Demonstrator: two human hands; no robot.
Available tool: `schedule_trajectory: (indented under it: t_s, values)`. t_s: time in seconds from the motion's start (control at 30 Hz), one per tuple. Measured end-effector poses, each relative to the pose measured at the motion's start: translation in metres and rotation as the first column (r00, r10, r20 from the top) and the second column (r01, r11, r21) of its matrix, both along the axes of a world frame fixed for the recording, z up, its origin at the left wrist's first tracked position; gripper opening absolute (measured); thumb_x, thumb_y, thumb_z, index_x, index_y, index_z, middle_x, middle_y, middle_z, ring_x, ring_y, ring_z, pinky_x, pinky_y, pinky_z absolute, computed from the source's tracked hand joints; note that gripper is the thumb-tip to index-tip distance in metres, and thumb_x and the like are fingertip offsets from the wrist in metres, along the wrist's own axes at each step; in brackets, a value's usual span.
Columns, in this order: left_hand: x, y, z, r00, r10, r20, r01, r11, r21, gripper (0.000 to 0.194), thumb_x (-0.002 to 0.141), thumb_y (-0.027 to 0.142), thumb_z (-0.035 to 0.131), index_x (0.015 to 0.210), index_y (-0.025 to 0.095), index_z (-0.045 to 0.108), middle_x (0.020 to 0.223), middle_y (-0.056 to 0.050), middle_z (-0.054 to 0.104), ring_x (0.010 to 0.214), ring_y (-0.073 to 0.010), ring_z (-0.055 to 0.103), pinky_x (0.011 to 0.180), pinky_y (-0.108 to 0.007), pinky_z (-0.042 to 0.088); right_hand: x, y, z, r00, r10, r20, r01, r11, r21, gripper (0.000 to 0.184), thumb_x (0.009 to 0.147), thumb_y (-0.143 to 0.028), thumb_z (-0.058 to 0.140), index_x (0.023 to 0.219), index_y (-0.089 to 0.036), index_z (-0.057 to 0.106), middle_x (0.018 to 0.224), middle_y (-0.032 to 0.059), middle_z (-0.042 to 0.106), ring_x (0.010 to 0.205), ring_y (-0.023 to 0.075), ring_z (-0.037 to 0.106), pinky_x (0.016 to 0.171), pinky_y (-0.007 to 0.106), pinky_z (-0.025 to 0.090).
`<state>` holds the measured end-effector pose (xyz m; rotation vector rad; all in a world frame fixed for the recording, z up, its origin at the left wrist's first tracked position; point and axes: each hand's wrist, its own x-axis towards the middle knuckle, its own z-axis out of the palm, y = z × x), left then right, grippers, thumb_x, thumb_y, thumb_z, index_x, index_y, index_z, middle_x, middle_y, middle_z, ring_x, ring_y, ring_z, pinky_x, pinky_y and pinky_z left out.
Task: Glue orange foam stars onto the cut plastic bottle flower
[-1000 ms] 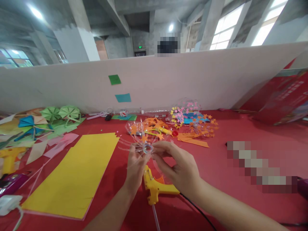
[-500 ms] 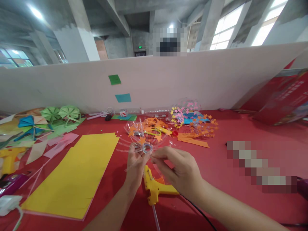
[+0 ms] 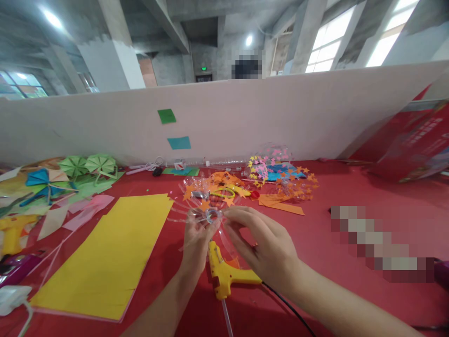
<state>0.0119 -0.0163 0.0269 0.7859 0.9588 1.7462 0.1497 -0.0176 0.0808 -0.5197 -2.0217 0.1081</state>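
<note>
My left hand (image 3: 197, 238) and my right hand (image 3: 266, 248) are both closed on a clear plastic bottle top cut into splayed strips (image 3: 210, 213), held above the red table (image 3: 315, 234). Orange paper stars (image 3: 224, 180) are stuck on its strips. My left fingers pinch it near the bottle neck ring, and my right fingertips grip the strips on its right side. A yellow hot glue gun (image 3: 224, 274) lies on the table right under my hands, its black cord running to the lower right.
A large yellow sheet (image 3: 108, 252) lies to the left. Folded paper fans (image 3: 87, 166) and another yellow glue gun (image 3: 12, 229) sit at far left. Star-covered plastic pieces (image 3: 277, 171) and orange paper (image 3: 280, 203) lie behind. A white partition (image 3: 228, 117) bounds the table's far side.
The plastic piece has turned slightly in my hands and my right fingers have shifted along its strips. The glue gun has not moved.
</note>
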Motion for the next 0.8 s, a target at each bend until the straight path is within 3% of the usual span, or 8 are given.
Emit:
schedule_trajectory:
  t_s: [0.1,0.27,0.47,0.67,0.8]
  values:
    - [-0.001,0.000,0.002,1.000,-0.006,-0.006,0.006,1.000,0.023,0.036,0.063,0.018,0.074,0.087,0.023,0.048,0.085,0.001,0.065,0.083,-0.0160,0.064,0.082,-0.030,0.048,0.003,0.000,0.004,0.999,-0.034,0.024,0.033,0.998,0.055,0.014,0.088,-0.010,0.048,0.098,-0.016,0.056,0.080,0.0052,0.066,0.065,0.0110,0.060,0.057,0.021,0.047]
    - [-0.004,0.002,-0.001,1.000,0.007,-0.027,-0.007,1.000,0.002,0.036,0.062,0.019,0.073,0.087,0.023,0.049,0.082,0.002,0.066,0.082,-0.0170,0.066,0.080,-0.030,0.048,-0.003,0.002,-0.001,0.981,-0.117,0.153,0.126,0.991,-0.047,0.016,0.090,-0.021,0.045,0.090,-0.015,0.061,0.058,-0.0007,0.063,0.041,0.0079,0.047,0.044,0.020,0.035]
    - [-0.003,0.002,-0.004,1.000,-0.010,-0.020,0.010,1.000,0.009,0.034,0.063,0.018,0.073,0.088,0.022,0.050,0.083,0.002,0.066,0.080,-0.0156,0.066,0.075,-0.027,0.048,-0.008,0.006,-0.011,0.968,-0.174,0.183,0.175,0.985,0.009,0.027,0.093,-0.022,0.039,0.081,-0.016,0.062,0.051,-0.0012,0.061,0.039,0.0080,0.046,0.043,0.022,0.027]
    - [-0.003,0.000,0.000,1.000,0.006,-0.004,-0.006,0.999,-0.039,0.039,0.057,0.021,0.076,0.085,0.021,0.049,0.081,0.001,0.067,0.076,-0.0152,0.066,0.074,-0.028,0.047,-0.007,0.003,-0.011,0.963,-0.175,0.205,0.179,0.984,0.001,0.025,0.094,-0.023,0.039,0.082,-0.017,0.061,0.048,-0.0034,0.056,0.038,0.0080,0.043,0.043,0.023,0.025]
    - [-0.004,0.000,-0.005,0.999,-0.011,-0.041,0.009,0.999,-0.037,0.040,0.060,0.023,0.076,0.090,0.021,0.050,0.088,-0.001,0.069,0.081,-0.0167,0.066,0.078,-0.031,0.048,-0.008,0.003,-0.012,0.966,-0.171,0.195,0.169,0.985,0.027,0.028,0.094,-0.022,0.038,0.075,-0.017,0.058,0.048,-0.0033,0.054,0.038,0.0083,0.042,0.043,0.024,0.024]
